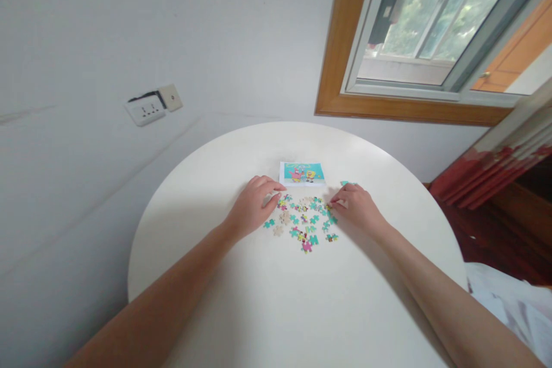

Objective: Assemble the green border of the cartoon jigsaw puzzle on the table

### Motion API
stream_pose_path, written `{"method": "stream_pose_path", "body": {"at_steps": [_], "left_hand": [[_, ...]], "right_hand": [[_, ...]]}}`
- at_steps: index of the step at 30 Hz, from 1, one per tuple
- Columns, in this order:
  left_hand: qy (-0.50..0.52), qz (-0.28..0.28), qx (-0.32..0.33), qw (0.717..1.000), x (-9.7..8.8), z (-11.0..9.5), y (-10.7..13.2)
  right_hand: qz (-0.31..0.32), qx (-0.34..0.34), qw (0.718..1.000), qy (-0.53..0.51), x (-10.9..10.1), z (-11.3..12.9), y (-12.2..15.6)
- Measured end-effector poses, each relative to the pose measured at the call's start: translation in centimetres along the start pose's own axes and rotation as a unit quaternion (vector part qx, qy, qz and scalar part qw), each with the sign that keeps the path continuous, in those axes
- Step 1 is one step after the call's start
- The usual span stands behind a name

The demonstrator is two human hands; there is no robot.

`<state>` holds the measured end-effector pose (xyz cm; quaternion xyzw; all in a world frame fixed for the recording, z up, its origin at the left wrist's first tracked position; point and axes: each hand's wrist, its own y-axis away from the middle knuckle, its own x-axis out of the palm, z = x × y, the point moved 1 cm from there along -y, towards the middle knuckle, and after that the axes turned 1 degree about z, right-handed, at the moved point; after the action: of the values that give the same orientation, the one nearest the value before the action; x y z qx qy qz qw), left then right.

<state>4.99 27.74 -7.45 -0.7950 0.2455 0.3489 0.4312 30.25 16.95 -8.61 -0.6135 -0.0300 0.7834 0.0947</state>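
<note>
Our left hand lies flat and loose, holding nothing, fingertips by the puzzle pieces in the middle of the white bench. Our right hand curls at their other side; we cannot tell if it pinches one. A picture card lies just behind.

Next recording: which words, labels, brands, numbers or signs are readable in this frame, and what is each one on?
No text can be read here.
Small teal cartoon picture card: any print on it is too small and blurred to read.
White plastic wall socket plate: no legible marking.
Loose multicoloured jigsaw pieces: colours only, no legible letters.
</note>
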Motion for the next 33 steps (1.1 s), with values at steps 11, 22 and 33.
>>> {"method": "stream_pose_path", "body": {"at_steps": [11,22,33], "left_hand": [[0.001,0.003,-0.01,1.0,-0.01,0.11,0.05],[-0.008,0.021,-0.008,1.0,0.0,0.36,0.04],[0.0,0.108,0.057,0.992,-0.28,0.65,0.23]], "right_hand": [[0.016,-0.004,1.0,-0.005,-0.2,-0.36,-0.01],[0.035,-0.011,0.999,-0.016,-0.46,0.05,0.22],[0.022,-0.007,1.0,0.003,-0.35,0.03,0.19]]}}
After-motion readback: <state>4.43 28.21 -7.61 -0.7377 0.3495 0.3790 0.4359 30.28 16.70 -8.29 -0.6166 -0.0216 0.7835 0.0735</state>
